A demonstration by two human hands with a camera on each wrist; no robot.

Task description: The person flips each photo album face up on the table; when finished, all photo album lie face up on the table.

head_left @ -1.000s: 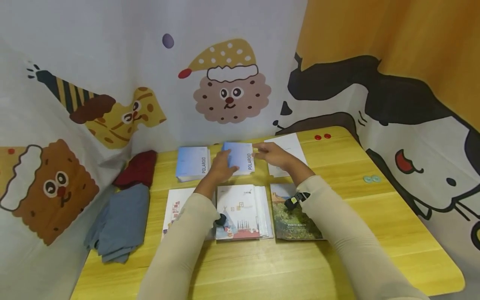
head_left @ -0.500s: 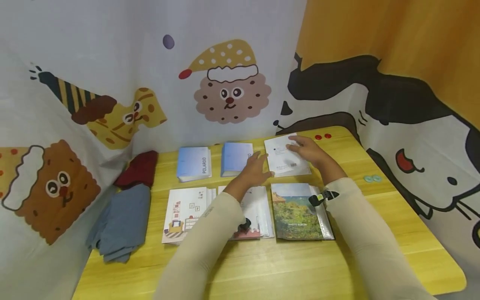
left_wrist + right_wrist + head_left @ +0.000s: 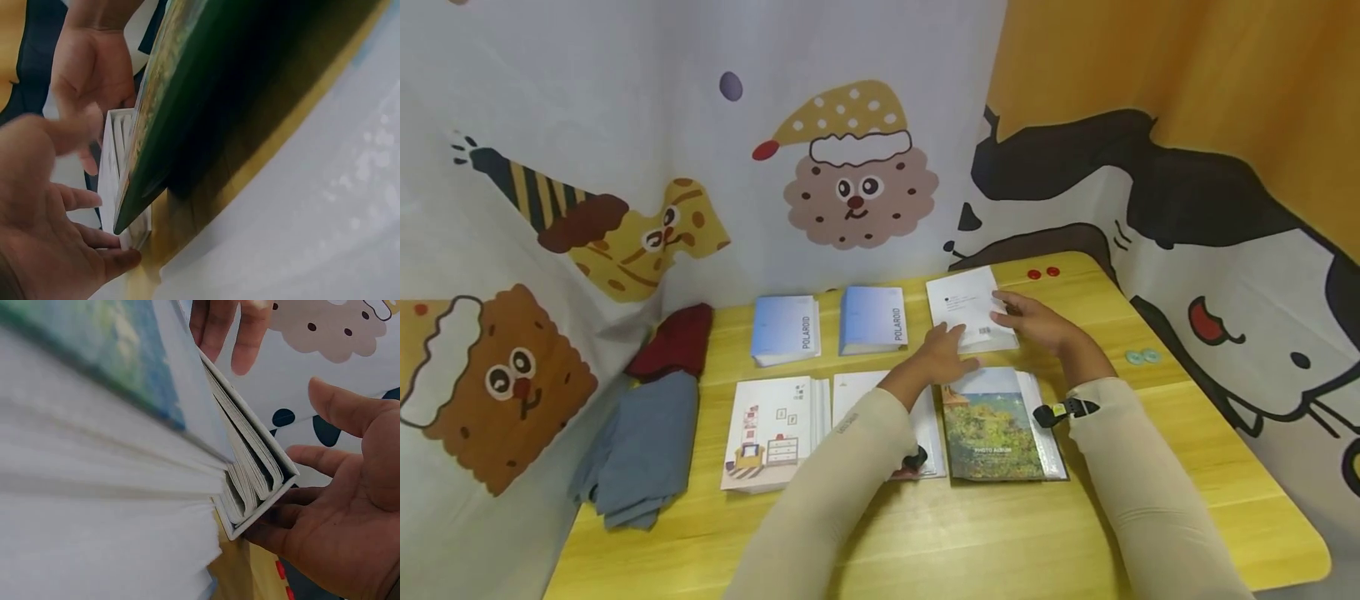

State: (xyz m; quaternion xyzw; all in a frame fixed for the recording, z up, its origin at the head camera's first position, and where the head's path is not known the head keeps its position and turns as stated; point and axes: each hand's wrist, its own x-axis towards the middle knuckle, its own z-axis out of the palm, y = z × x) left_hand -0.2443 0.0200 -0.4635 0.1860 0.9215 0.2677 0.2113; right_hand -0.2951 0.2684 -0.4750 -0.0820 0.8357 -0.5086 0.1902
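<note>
A white photo album (image 3: pixel 961 302) with small print on its cover lies at the back right of the table. My left hand (image 3: pixel 937 357) is at its front-left corner, fingers spread over the edge of the cover. Along its right side, my right hand (image 3: pixel 1036 325) touches with extended fingers. The right wrist view shows the end of the album's pages (image 3: pixel 253 465), with the right hand (image 3: pixel 350 500) beside and partly under the cover. In front of it lies a photo album with a garden picture (image 3: pixel 992 429), which overlaps the white one in the left wrist view.
Two blue Polaroid albums (image 3: pixel 782 323) stand left of the white one. Two white illustrated albums (image 3: pixel 767 425) lie in the front row, one partly behind the left arm. Grey (image 3: pixel 651 446) and dark red cloths (image 3: pixel 673 342) lie at left; red (image 3: pixel 1043 273) and green buttons (image 3: pixel 1142 357) at right.
Both hands have moved right from the second blue album to the white album, the left one also coming nearer. The white album's cover now shows between them.
</note>
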